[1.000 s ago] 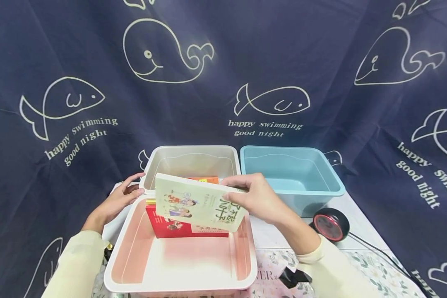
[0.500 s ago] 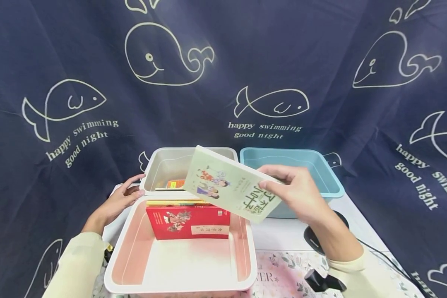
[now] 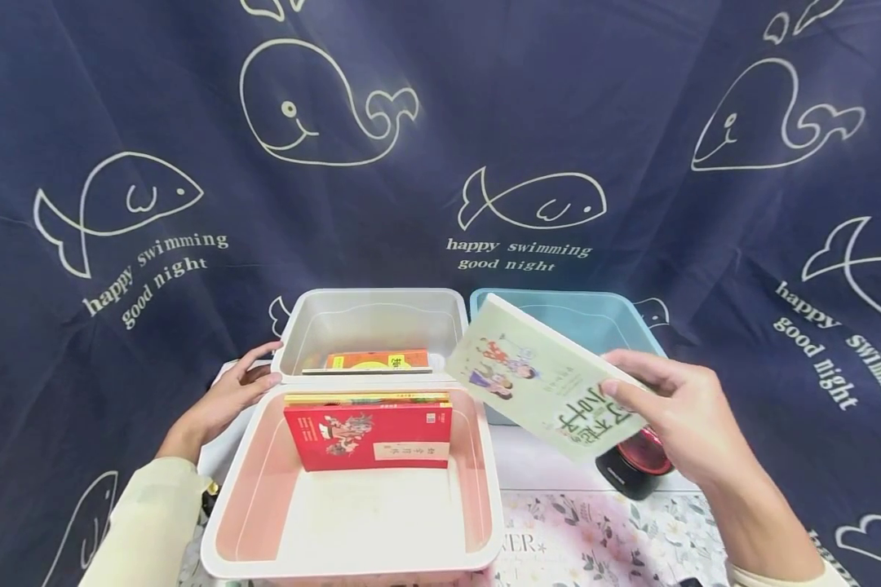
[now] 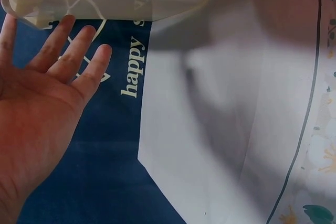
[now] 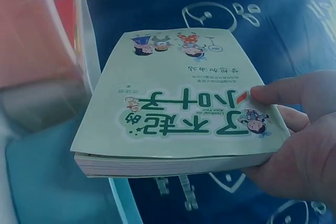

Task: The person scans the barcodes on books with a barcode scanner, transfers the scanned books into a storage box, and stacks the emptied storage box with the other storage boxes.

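Fingers and thumb of the right hand [image 3: 675, 408] pinched a pale green book [image 3: 529, 383] by its lower right end, the thumb on the cover, at the right of the head view. That book hung tilted in the air, its top edge sloping down toward the right. In the middle of the right wrist view its cover showed green characters and small cartoon figures, with the page edges facing the bottom of the picture.

Cream sleeves [image 3: 147, 522] filled the lower corners of the head view, and a floral covering [image 3: 573, 530] spread along the bottom. At lower centre sat a pink bin [image 3: 352, 566], where a red book [image 3: 367, 436] stood upright before some yellow-edged books [image 3: 367, 399]. A round black-and-red object [image 3: 631, 481] lay right of centre, partly hidden by the pale green book.

At centre left, the left hand [image 3: 227, 399] held nothing, its fingers extended, their tips at the left edge of a grey bin [image 3: 382, 322]. An orange book [image 3: 378, 359] showed inside that bin. Beside it, right of centre, was a blue bin [image 3: 580, 314], partly covered from sight by the pale green book. Farthest off, a navy curtain [image 3: 382, 212] with whale and fish outlines filled the upper frame.
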Tool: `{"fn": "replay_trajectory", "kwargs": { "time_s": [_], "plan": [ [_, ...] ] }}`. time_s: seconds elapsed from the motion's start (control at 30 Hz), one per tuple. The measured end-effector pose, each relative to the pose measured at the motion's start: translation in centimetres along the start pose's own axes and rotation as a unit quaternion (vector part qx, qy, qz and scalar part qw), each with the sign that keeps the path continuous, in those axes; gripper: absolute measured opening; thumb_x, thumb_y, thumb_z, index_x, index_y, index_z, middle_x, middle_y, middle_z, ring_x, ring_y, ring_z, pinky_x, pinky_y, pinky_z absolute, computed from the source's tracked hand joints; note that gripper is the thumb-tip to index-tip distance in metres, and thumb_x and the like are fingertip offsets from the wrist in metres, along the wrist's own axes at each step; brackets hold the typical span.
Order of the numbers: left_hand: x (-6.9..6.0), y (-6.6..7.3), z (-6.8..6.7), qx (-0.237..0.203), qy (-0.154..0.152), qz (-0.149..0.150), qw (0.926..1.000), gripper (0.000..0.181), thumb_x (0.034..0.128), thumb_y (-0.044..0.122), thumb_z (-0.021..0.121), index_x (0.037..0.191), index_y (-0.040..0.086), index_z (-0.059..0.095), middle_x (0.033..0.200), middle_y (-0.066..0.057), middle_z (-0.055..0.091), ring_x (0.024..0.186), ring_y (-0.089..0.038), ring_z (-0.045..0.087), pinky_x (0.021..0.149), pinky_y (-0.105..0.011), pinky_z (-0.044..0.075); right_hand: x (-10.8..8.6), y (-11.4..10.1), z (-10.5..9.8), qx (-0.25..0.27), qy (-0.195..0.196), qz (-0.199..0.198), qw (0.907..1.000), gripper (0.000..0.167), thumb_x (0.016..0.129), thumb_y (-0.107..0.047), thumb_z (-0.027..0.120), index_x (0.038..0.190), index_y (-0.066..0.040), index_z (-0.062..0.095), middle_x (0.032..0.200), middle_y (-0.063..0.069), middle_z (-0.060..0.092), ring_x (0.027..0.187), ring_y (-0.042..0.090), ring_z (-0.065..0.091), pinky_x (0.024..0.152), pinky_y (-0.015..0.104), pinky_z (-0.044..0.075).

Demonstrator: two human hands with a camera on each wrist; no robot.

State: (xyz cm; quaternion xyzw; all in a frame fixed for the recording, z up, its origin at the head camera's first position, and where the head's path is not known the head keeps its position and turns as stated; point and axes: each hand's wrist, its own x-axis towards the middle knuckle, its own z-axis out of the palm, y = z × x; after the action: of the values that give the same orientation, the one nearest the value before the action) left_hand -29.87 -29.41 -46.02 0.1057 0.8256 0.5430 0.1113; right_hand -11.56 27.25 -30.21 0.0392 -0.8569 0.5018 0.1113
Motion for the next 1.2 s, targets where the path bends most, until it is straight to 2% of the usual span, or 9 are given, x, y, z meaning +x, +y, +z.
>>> {"fn": "replay_trajectory", "kwargs": {
  "time_s": [0.27, 0.5, 0.73, 0.87, 0.93, 1.03, 1.1, 1.17, 1.2],
  "plan": [
    [0.3, 0.1, -0.2, 0.008, -0.007, 0.005, 0.9999, 0.071, 0.1048, 0.037, 0.061, 0.164, 0.026, 0.023, 0.156, -0.026, 0.045, 0.112, 0.010, 0.058, 0.101, -0.025, 0.052, -3.6, 3.5, -2.2, -0.014, 0.078, 0.054, 0.9954, 0.036, 0.094, -0.016, 0.077, 0.128, -0.005, 0.071, 0.094, -0.020, 0.080, 0.081, 0.008, 0.078, 0.068, 0.022, 0.060],
    [-0.1, 0.2, -0.2, -0.005, -0.003, 0.015, 0.9999, 0.070, 0.1052, 0.030, 0.061, 0.163, 0.021, 0.023, 0.153, -0.030, 0.047, 0.109, 0.011, 0.060, 0.092, -0.017, 0.051, -6.2, 7.5, -2.8, -0.059, 0.089, 0.140, 0.9843, 0.039, 0.095, -0.025, 0.077, 0.131, -0.011, 0.071, 0.091, -0.028, 0.076, 0.079, -0.001, 0.074, 0.066, 0.020, 0.057],
    [0.1, 0.0, -0.2, -0.005, -0.011, 0.015, 0.9998, 0.071, 0.1053, 0.033, 0.061, 0.164, 0.024, 0.022, 0.155, -0.029, 0.045, 0.110, 0.010, 0.059, 0.092, -0.015, 0.051, -8.6, 11.3, -3.6, -0.146, 0.092, 0.218, 0.9606, 0.055, 0.090, -0.042, 0.080, 0.130, -0.005, 0.071, 0.086, -0.033, 0.071, 0.077, -0.011, 0.064, 0.063, 0.012, 0.048],
    [0.1, -0.1, -0.2, 0.001, -0.008, 0.012, 0.9999, 0.070, 0.1053, 0.034, 0.061, 0.164, 0.024, 0.023, 0.154, -0.028, 0.045, 0.111, 0.009, 0.059, 0.094, -0.016, 0.051, -10.0, 13.5, -3.6, -0.124, 0.079, 0.252, 0.9566, 0.037, 0.091, -0.038, 0.080, 0.121, -0.017, 0.077, 0.082, -0.027, 0.074, 0.070, -0.002, 0.068, 0.061, 0.019, 0.052],
    [0.1, 0.0, -0.1, 0.002, -0.005, 0.011, 0.9999, 0.070, 0.1051, 0.034, 0.061, 0.163, 0.025, 0.024, 0.154, -0.027, 0.046, 0.111, 0.008, 0.059, 0.097, -0.020, 0.051, -10.6, 14.5, -3.4, -0.089, 0.070, 0.276, 0.9546, 0.019, 0.092, -0.033, 0.079, 0.111, -0.033, 0.077, 0.081, -0.023, 0.075, 0.068, 0.004, 0.069, 0.060, 0.025, 0.056],
    [-0.1, 0.1, 0.0, 0.007, -0.004, 0.011, 0.9999, 0.070, 0.1051, 0.035, 0.061, 0.163, 0.024, 0.023, 0.154, -0.027, 0.046, 0.112, 0.008, 0.058, 0.105, -0.034, 0.052, -11.2, 15.9, -3.2, -0.061, 0.064, 0.308, 0.9473, 0.021, 0.093, -0.027, 0.079, 0.096, -0.046, 0.072, 0.082, -0.017, 0.076, 0.069, 0.005, 0.068, 0.060, 0.027, 0.058],
    [-0.2, 0.3, 0.0, 0.006, 0.000, 0.008, 1.0000, 0.071, 0.1049, 0.036, 0.061, 0.163, 0.025, 0.023, 0.155, -0.027, 0.046, 0.112, 0.009, 0.058, 0.109, -0.044, 0.051, -11.4, 16.7, -3.1, -0.052, 0.062, 0.326, 0.9417, 0.020, 0.091, -0.026, 0.080, 0.097, -0.043, 0.073, 0.084, -0.014, 0.077, 0.071, 0.004, 0.068, 0.062, 0.026, 0.057],
    [-0.3, 0.3, 0.0, 0.007, 0.000, 0.007, 0.9999, 0.072, 0.1051, 0.037, 0.060, 0.164, 0.024, 0.022, 0.155, -0.028, 0.045, 0.112, 0.010, 0.057, 0.110, -0.050, 0.049, -11.5, 17.6, -3.0, -0.058, 0.053, 0.331, 0.9402, 0.015, 0.091, -0.024, 0.080, 0.106, -0.027, 0.078, 0.086, -0.011, 0.077, 0.072, 0.004, 0.068, 0.062, 0.025, 0.057],
    [-0.3, 0.3, 0.0, 0.006, -0.001, 0.006, 1.0000, 0.072, 0.1052, 0.037, 0.060, 0.164, 0.024, 0.021, 0.156, -0.028, 0.045, 0.112, 0.010, 0.057, 0.111, -0.052, 0.048, -11.6, 18.0, -3.0, -0.057, 0.044, 0.338, 0.9385, 0.021, 0.091, -0.024, 0.079, 0.112, -0.019, 0.078, 0.087, -0.009, 0.078, 0.073, 0.004, 0.068, 0.063, 0.025, 0.057]
  ]
}}
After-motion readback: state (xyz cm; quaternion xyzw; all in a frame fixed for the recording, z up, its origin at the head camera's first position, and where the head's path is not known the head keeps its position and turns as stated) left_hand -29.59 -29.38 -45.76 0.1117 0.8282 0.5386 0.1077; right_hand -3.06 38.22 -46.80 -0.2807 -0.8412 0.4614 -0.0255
